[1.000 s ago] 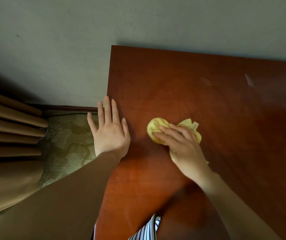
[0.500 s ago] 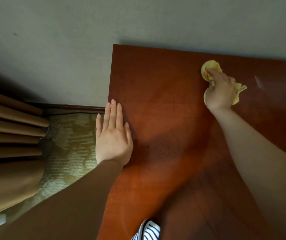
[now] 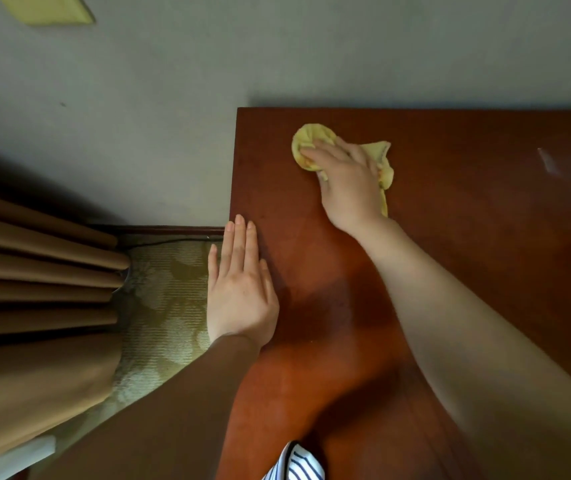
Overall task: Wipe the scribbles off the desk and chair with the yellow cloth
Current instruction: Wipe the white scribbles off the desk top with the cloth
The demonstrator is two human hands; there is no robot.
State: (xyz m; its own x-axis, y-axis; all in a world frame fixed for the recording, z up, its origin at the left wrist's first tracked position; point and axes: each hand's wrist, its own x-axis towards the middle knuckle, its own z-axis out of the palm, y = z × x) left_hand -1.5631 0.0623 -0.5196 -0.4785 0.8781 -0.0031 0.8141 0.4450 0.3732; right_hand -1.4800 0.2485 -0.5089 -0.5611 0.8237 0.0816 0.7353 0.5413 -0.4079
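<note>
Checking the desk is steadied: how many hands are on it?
2. The left hand lies flat on the desk at its left edge; the right hand presses the yellow cloth farther back.

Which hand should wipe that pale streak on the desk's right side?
Right. The right hand presses the yellow cloth on the desk, nearer the pale streak; the left hand lies flat at the left edge.

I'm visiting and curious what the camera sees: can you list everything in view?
wall: one, grey, top
desk: one, reddish-brown, right, against the wall
cloth: one, yellow, bunched on the desk's far part
pale mark: one, whitish, desk's right
panel: one, yellow, top left
curtain: one, tan, left
carpet: one, green patterned, left of desk
striped fabric: one, white and dark, bottom edge
left hand: one, flat on desk's left edge
right hand: one, pressing on the cloth
</note>
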